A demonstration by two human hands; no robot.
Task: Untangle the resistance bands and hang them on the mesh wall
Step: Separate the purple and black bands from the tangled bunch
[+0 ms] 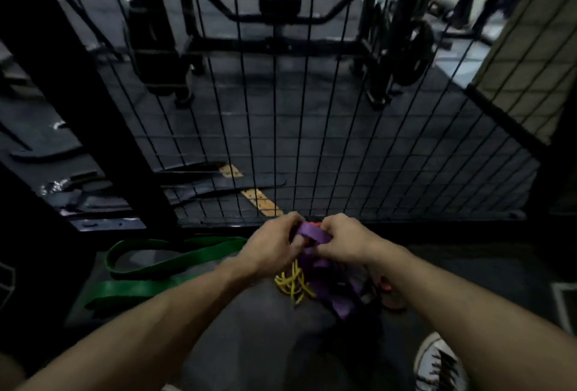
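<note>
A tangle of resistance bands hangs low in front of the black mesh wall (312, 128). My left hand (274, 244) and my right hand (343, 237) both grip the wide purple band (312, 231) at its top, close together. Below them the purple band twists down into a knot with thin yellow bands (293, 284) and a red band (387, 289). A bit of red also shows between my hands. A green band (162, 262) lies apart on the floor to the left, folded in loops.
A thick black post (81, 103) stands left of the mesh. Gym machines sit behind the mesh on dark rubber flooring. Yellow floor markings (262, 201) run under the mesh. My white sneaker (437, 362) is at bottom right.
</note>
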